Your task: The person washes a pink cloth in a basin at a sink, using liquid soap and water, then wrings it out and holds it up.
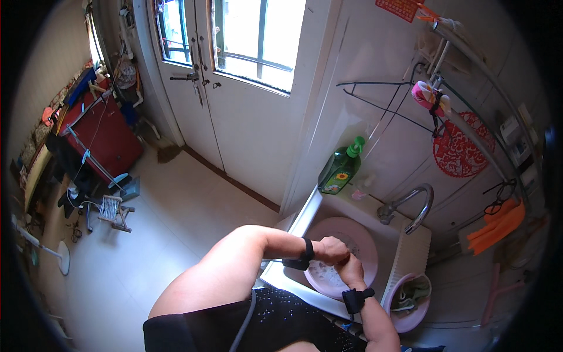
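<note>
Over a pink basin (368, 246) of sudsy water, my left hand (332, 250) and my right hand (350, 270) meet with their fingers closed. Whatever is pinched between them is too small and hidden to make out. The basin sits inside a white sink (314, 205) that has a ribbed washboard side (415, 249). A curved chrome faucet (423, 205) rises behind the basin, its spout to the right of my hands. On the sink's back left corner stands a green pump bottle (340, 170).
Right of the sink, a small pink tub (409, 325) holds a green cloth (415, 291). Orange gloves (497, 227), a red patterned round piece (463, 145) and a wire hanger (381, 105) hang by the wall. White double doors (252, 126) stand ahead; a red suitcase-like box (104, 138) is far left.
</note>
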